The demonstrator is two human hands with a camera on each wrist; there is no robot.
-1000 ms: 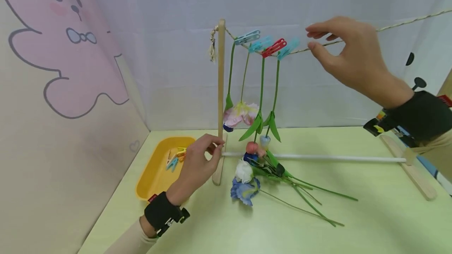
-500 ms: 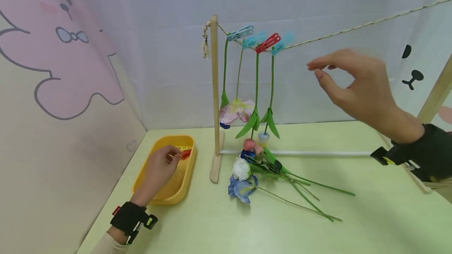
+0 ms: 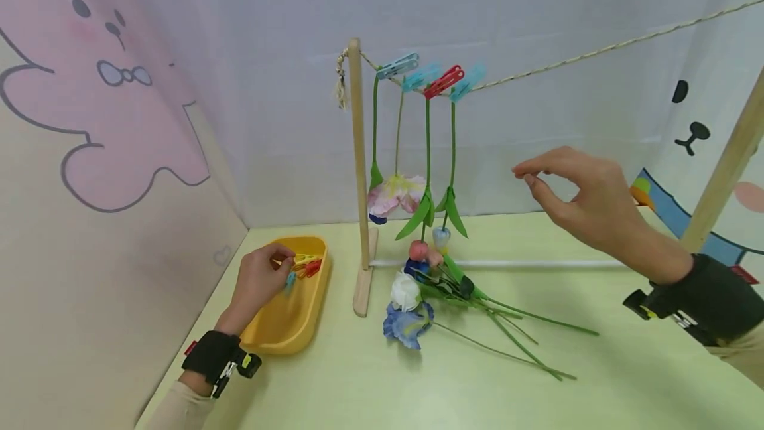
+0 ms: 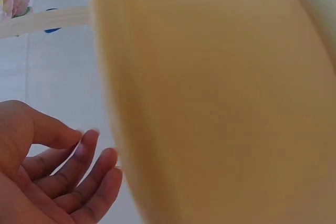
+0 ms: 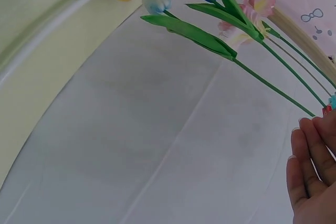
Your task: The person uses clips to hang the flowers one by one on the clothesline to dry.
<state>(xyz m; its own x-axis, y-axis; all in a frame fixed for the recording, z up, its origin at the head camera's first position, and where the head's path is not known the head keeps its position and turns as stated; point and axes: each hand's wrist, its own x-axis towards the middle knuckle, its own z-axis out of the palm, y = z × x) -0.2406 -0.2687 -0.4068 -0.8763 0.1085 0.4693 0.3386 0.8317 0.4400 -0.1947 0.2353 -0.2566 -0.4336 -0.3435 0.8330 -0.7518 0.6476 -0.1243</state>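
Note:
My left hand (image 3: 262,275) is over the left side of the yellow tray (image 3: 310,324), fingers loosely bent. Close by its fingertips lies a light blue clothespin (image 3: 290,280), beside red and yellow clothespins (image 3: 310,267). In the left wrist view, thumb and fingers come close together with nothing seen between them. My right hand (image 3: 587,201) hovers in the air right of the hanging flowers, thumb near the forefinger and nothing held. From the rope (image 3: 555,66), blue clothespins (image 3: 398,66) and a red clothespin (image 3: 444,81) hold artificial flowers (image 3: 396,195) upside down by their stems.
A wooden post (image 3: 359,151) on a foot carries the rope at left; another post (image 3: 725,171) stands at right. A white rod (image 3: 537,263) runs low between them. Loose artificial flowers, including a white one (image 3: 406,291) and a blue one (image 3: 408,325), lie on the table (image 3: 382,390).
My left hand has gone from the post's foot leftward to the tray. My right hand has come down from the rope's height. The hanging flowers stay pegged.

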